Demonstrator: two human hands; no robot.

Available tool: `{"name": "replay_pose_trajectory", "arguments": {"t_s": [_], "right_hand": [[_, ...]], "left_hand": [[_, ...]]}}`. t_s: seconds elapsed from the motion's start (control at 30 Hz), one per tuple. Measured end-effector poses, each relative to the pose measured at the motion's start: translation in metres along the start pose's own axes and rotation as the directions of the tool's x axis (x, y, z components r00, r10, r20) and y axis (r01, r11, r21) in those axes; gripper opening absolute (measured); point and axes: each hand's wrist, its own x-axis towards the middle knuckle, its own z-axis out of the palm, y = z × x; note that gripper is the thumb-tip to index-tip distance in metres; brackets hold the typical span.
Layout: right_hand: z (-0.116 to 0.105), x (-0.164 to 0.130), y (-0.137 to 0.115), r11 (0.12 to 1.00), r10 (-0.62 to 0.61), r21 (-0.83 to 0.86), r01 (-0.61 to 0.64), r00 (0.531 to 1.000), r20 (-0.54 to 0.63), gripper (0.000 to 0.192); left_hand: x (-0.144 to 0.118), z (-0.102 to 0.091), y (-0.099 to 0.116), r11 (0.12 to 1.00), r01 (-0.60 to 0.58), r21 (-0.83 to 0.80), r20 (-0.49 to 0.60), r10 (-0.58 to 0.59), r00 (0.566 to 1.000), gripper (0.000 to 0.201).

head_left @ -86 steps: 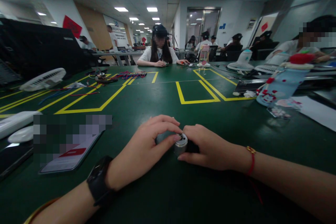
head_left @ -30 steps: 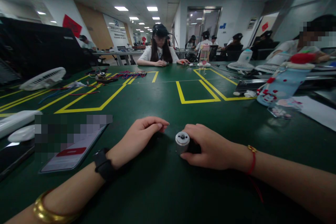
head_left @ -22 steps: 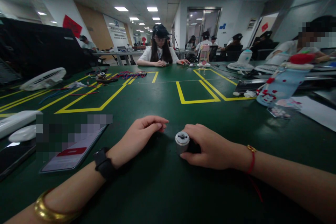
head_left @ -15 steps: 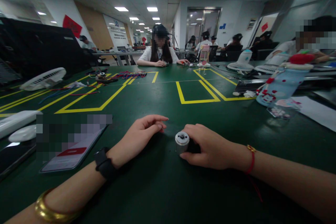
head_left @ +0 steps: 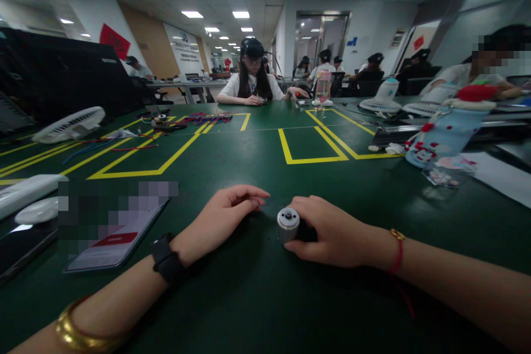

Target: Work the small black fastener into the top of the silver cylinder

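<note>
A small silver electric motor [head_left: 288,225] stands upright on the green table, its round end face with a dark centre shaft turned up. Thumb and fingers of my right hand [head_left: 327,232] close round it from the right; part of its side is hidden by them. To its left, a short gap away, my left hand [head_left: 226,218] hovers over or rests on the tabletop, holding nothing. Its fingers are loosely bent and point toward the motor, with the thumb below them.
A phone [head_left: 120,240] and white objects [head_left: 37,210] lie at left. Wires [head_left: 207,118] and a white fan [head_left: 70,124] are farther back. Yellow tape [head_left: 317,161] marks the green table [head_left: 232,160]. At right stands a blue bottle [head_left: 446,135]. A person [head_left: 255,80] sits opposite.
My left hand has shifted slightly to the right, toward the motor, and its fingers sit closer together. My right hand and the motor stay put. The person opposite has raised one hand slightly.
</note>
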Motion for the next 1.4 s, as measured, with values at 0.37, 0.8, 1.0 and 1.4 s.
{"name": "replay_pose_trajectory", "arguments": {"t_s": [0.37, 0.8, 1.0, 1.4], "right_hand": [[0.000, 0.000, 0.000, 1.000, 0.003, 0.000, -0.003, 1.000, 0.012, 0.026], [-0.001, 0.000, -0.002, 1.000, 0.008, -0.016, -0.008, 1.000, 0.011, 0.025], [-0.001, 0.001, -0.002, 1.000, 0.004, -0.010, -0.004, 1.000, 0.005, 0.024], [-0.001, 0.001, -0.002, 1.000, 0.005, -0.006, -0.005, 1.000, 0.016, 0.024]], "left_hand": [[-0.004, 0.000, 0.007, 0.980, -0.174, 0.098, 0.144, 0.159, 0.977, 0.024], [0.003, -0.003, -0.005, 0.998, -0.022, -0.062, -0.047, 0.019, 0.999, 0.026], [0.002, -0.001, 0.001, 0.992, 0.014, -0.126, -0.072, -0.023, 0.997, 0.025], [0.002, -0.001, 0.000, 0.993, 0.014, -0.114, -0.068, -0.022, 0.997, 0.023]]}}
